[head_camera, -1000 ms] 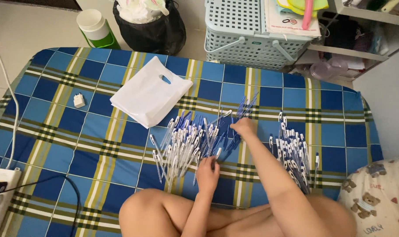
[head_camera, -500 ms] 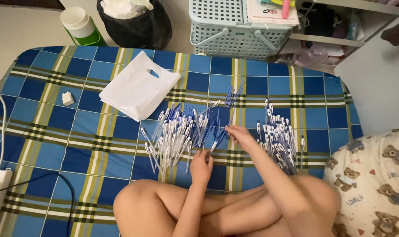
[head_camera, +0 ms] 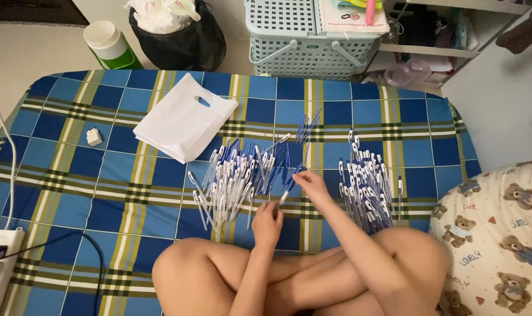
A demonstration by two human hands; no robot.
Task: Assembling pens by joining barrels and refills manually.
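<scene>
Sitting cross-legged on a blue plaid mat (head_camera: 131, 193), we sort ballpoint pens with both hands. Our left hand (head_camera: 267, 222) is clenched around one white-and-blue pen (head_camera: 281, 199), its upper end pointing up toward the right hand. Our right hand (head_camera: 312, 184) rests with its fingers curled on the edge of the loose pen heap (head_camera: 242, 175); whether it grasps a pen of its own or the far end of the same one, we cannot tell. The heap lies fanned out just ahead of our knees. A second, tidier pen pile (head_camera: 365, 181) lies to the right, apart from the heap. A few blue refills (head_camera: 305, 126) lie beyond, and a flat white plastic bag (head_camera: 181, 123) sits beside the heap at upper left.

We judge the step in hand to be picking single pens from the heap. The next move calls for a firm pinch near mid-barrel and a lift clear of neighbouring pens, so that none is dragged along.
</scene>
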